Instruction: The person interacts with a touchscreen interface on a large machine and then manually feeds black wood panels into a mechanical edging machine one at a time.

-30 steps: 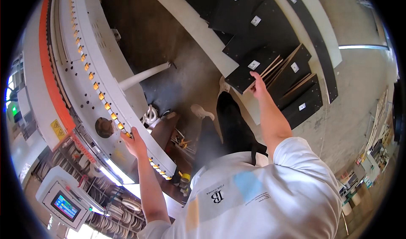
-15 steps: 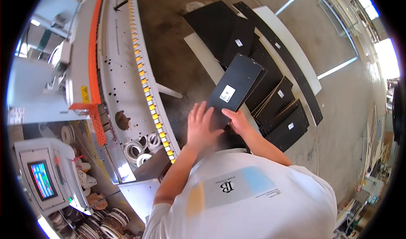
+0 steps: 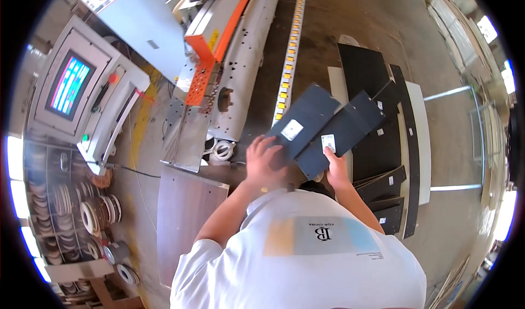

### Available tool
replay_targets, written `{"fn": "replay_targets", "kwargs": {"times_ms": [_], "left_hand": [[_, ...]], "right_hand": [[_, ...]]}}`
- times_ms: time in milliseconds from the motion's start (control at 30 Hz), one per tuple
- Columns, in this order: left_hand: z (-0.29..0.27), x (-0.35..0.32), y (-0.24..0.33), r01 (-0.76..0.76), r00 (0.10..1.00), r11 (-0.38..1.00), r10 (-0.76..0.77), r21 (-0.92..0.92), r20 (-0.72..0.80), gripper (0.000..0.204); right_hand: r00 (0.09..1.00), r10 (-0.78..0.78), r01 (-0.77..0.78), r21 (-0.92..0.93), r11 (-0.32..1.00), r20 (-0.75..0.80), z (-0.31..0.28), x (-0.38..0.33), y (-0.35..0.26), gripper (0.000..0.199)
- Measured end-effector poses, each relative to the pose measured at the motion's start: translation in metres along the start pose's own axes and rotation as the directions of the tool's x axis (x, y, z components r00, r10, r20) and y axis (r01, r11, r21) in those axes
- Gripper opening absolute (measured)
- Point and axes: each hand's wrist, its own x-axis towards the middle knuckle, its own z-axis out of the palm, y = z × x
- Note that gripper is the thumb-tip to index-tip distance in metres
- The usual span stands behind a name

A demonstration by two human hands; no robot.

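Note:
I hold two dark rectangular panels in front of my chest, each with a small white label. My left hand (image 3: 266,161) grips the near end of the left dark panel (image 3: 306,118), which points toward the machine's roller track. My right hand (image 3: 336,169) grips the near end of the right dark panel (image 3: 350,128), beside and partly under the left one. Both panels are lifted off the stack of dark panels (image 3: 383,145) lying on a white board to my right.
A long edge-banding machine (image 3: 229,74) with an orange guard and a yellow-dotted roller track (image 3: 290,52) runs on my left. A control screen (image 3: 70,85) stands at far left, with rolls of banding tape (image 3: 93,216) on shelves below it. Concrete floor lies to the right.
I have turned toward the machine. One second ago my right hand reached to the stack and my left rested on the machine; now each hand holds a dark panel.

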Motion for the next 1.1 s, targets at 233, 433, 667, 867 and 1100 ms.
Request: {"fn": "replay_targets", "kwargs": {"times_ms": [233,433,667,867,1100], "left_hand": [[-0.058,-0.048,-0.120,0.287,0.940,0.940,-0.239,0.184,-0.245,0.055],[-0.084,-0.074,-0.192,0.412,0.885,0.852,-0.290,0.323,-0.363,0.052],[-0.093,-0.072,-0.236,0.464,0.885,0.750,-0.364,0.471,-0.291,0.049],[-0.079,-0.061,-0.246,0.513,0.853,0.629,-0.448,0.584,-0.267,0.045],[-0.068,-0.016,-0.251,0.551,0.825,0.606,-0.501,0.574,-0.263,0.046]], "right_hand": [[0.996,0.078,-0.076,0.045,0.996,-0.045,0.012,-0.014,-0.003,0.037],[0.984,0.159,-0.156,0.042,0.987,-0.077,0.011,-0.014,-0.004,0.037],[0.984,0.149,-0.149,0.014,0.989,-0.094,0.011,-0.014,-0.002,0.037],[0.991,0.094,-0.097,-0.025,0.995,-0.091,0.016,-0.016,-0.007,0.037],[0.990,-0.094,0.061,-0.289,0.955,-0.103,0.002,-0.020,-0.009,0.037]]}}
